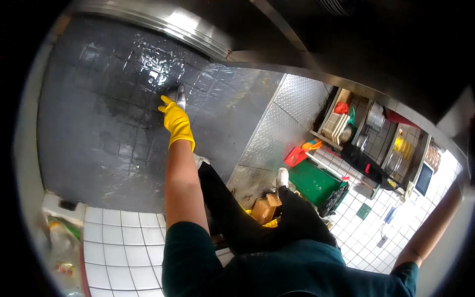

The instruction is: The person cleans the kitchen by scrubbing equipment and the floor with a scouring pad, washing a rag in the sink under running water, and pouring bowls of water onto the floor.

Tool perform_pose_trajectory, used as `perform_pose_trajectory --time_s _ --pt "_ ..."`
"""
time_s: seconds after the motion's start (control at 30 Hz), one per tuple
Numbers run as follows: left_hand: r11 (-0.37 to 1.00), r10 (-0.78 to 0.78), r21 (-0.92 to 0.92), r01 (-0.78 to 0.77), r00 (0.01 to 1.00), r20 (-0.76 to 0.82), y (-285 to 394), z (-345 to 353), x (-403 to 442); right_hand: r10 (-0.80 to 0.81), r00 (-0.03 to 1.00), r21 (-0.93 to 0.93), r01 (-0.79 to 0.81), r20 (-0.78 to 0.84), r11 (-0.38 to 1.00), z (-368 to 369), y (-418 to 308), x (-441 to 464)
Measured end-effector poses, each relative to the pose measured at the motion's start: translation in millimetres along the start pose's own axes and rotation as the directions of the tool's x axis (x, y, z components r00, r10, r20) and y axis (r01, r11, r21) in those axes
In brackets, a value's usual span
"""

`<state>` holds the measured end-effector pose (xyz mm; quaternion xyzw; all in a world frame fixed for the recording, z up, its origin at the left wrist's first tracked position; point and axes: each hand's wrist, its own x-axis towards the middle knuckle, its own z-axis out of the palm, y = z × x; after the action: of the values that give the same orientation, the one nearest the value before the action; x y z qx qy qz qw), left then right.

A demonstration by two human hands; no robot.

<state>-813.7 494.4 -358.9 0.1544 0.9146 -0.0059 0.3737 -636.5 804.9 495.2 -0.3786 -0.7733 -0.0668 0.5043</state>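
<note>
My left hand (175, 121), in a yellow rubber glove, reaches out over the wet, dark grey tiled surface (114, 104). Its fingers are around a shiny metal bowl (181, 97), which is tipped on its side and partly hidden by the glove. Light glints off the wet patch just beyond the bowl. On the right, my bare right forearm (435, 225) stretches to the edge of the picture, and the hand at its end is out of sight.
A steel ledge (188, 24) borders the far side. Textured metal plate (282, 119) adjoins the grey tiles. Near my feet are a cardboard box (264, 209) and a green bin (314, 180). Shelves to the right hold steel pans (376, 118) and a white basket (334, 126).
</note>
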Motion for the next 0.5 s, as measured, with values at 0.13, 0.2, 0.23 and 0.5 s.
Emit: perform_pose_trajectory --time_s 0.13,0.2,0.23,0.5 --pt "0.997 0.053 0.057 -0.046 0.991 -0.126 -24 -50 -6 -0.013 0.994 0.075 0.022 -0.112 0.997 13 -1 -7" --pt "0.997 0.070 0.028 -0.066 0.984 -0.165 -29 -129 -30 -0.046 0.992 0.062 0.054 -0.116 0.997 6 4 -2" --pt "0.995 0.085 0.074 -0.071 0.975 -0.203 -34 -156 -32 -0.061 0.991 0.043 0.066 -0.123 0.997 6 8 -1" --pt "0.989 0.135 0.110 -0.103 0.931 -0.339 -32 -352 -116 -0.164 0.974 -0.077 0.154 -0.157 0.985 -18 20 -18"
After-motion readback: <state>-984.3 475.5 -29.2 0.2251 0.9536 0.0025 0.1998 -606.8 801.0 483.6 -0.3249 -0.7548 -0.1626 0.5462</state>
